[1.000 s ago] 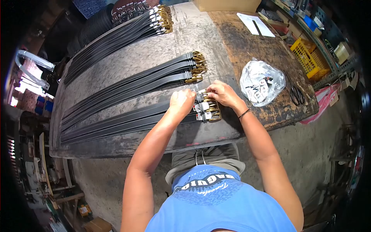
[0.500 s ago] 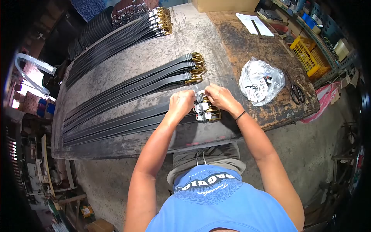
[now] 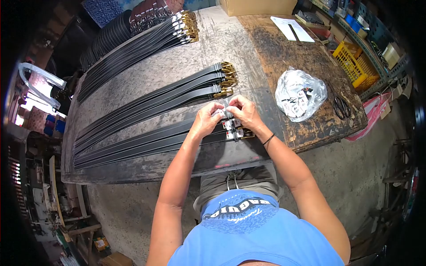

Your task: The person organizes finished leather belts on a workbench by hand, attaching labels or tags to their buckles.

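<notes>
Both hands meet over the buckle end of the nearest bundle of black belts (image 3: pixel 146 140). My left hand (image 3: pixel 207 119) is closed, thumb and fingertips pinched together. A bit of white shows by its fingertips, too small to name. Just to its right, my right hand (image 3: pixel 245 114) is also pinched, its fingertips almost touching those of the left. What they grip between them I cannot make out. White tags (image 3: pixel 234 134) with small printing lie across the belts just below the hands. Brass-coloured buckles (image 3: pixel 248 134) are partly hidden under my right hand.
Behind lies another bundle of black belts (image 3: pixel 155 101), and a larger tagged one (image 3: pixel 146 52) farther back. To the right are a clear plastic bag (image 3: pixel 301 94) of white tags, scissors (image 3: pixel 341 107) and a white paper (image 3: pixel 293 29). A cardboard box (image 3: pixel 262 6) stands at the back edge.
My right hand has shifted slightly left and its fingertips have come close to those of my left hand. More of the tags below now show.
</notes>
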The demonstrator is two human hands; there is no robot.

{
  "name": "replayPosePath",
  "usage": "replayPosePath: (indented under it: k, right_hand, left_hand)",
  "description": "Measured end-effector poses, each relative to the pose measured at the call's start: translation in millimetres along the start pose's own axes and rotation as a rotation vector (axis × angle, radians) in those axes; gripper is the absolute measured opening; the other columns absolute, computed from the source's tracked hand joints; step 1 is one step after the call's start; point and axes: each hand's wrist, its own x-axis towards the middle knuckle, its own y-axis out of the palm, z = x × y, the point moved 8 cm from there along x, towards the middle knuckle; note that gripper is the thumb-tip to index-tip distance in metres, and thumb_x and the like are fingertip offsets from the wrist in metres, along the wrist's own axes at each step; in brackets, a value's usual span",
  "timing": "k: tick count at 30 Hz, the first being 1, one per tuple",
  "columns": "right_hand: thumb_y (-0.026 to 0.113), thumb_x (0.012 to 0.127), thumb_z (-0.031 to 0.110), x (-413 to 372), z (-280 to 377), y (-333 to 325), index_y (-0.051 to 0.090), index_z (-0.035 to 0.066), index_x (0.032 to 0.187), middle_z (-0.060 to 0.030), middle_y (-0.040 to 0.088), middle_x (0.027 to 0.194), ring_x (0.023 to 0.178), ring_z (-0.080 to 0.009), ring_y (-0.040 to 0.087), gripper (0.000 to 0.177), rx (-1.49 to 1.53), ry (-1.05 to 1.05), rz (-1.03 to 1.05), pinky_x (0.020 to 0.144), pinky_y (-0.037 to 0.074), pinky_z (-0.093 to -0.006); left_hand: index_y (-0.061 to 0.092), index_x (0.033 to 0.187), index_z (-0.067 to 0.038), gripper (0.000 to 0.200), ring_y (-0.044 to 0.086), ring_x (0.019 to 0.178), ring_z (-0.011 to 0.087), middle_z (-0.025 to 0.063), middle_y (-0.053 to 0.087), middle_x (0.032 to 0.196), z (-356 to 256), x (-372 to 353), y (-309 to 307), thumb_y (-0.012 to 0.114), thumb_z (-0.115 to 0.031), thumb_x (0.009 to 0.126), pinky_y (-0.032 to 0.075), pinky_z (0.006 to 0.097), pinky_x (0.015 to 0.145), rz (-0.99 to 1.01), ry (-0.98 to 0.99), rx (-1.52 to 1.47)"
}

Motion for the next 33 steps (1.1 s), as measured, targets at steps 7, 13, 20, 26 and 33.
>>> replayPosePath:
  k: [7, 13, 20, 26, 33]
  right_hand:
    - [0.061, 0.084, 0.003, -7.1, 14.8, 6.4, 0.069, 0.003, 0.095, -0.0142, 0.066, 0.087, 0.082, -0.0265, 0.066, 0.014, -0.244, -0.21, 0.072, 0.072, 0.051, -0.0345]
    - [0.06, 0.087, 0.0, -5.7, 7.2, 9.2, 0.06, 0.001, 0.105, -0.0101, 0.068, 0.088, 0.082, -0.0152, 0.066, 0.018, -0.177, -0.215, 0.061, 0.074, 0.053, -0.0291]
    - [0.056, 0.083, 0.0, -2.1, 10.4, 10.7, 0.056, 0.002, 0.104, -0.0191, 0.068, 0.089, 0.087, -0.0337, 0.068, 0.021, -0.207, -0.191, 0.068, 0.076, 0.054, -0.0391]
    - [0.067, 0.081, 0.006, 1.8, 19.5, 1.4, 0.059, 0.003, 0.095, -0.0143, 0.066, 0.087, 0.083, -0.0339, 0.065, 0.016, -0.223, -0.174, 0.052, 0.073, 0.052, -0.0386]
    - [0.069, 0.08, 0.012, -8.2, -1.4, -17.1, 0.067, 0.008, 0.09, -0.0071, 0.062, 0.095, 0.094, -0.0291, 0.058, 0.011, -0.574, -0.372, 0.173, 0.084, 0.046, -0.0389]
  left_hand:
    - [0.067, 0.1, -0.002, 0.015, 0.061, 0.086, 0.0111, 0.0068, 0.068, 0.091, -6.9, 1.2, -2.4, 0.067, -0.011, 0.088, 0.049, 0.0285, 0.078, -0.019, -0.038, 0.199]
    - [0.065, 0.101, -0.001, 0.02, 0.061, 0.077, 0.0133, 0.0101, 0.067, 0.085, -12.7, -0.9, 0.2, 0.065, -0.018, 0.09, 0.049, 0.0302, 0.072, -0.01, -0.01, 0.245]
    - [0.065, 0.098, -0.001, 0.018, 0.064, 0.075, 0.0165, 0.0143, 0.067, 0.082, -14.7, 0.9, 3.0, 0.066, -0.016, 0.089, 0.05, 0.0324, 0.07, -0.037, 0.023, 0.332]
    - [0.061, 0.104, -0.005, 0.026, 0.059, 0.064, 0.0175, 0.0114, 0.061, 0.068, -18.0, 7.1, -6.3, 0.072, -0.017, 0.084, 0.047, 0.0339, 0.061, -0.042, 0.045, 0.344]
    - [0.059, 0.103, -0.006, 0.03, 0.062, 0.085, 0.032, 0.0126, 0.066, 0.087, -5.1, -10.5, -17.1, 0.074, -0.021, 0.081, 0.049, 0.041, 0.075, -0.196, 0.282, 0.644]
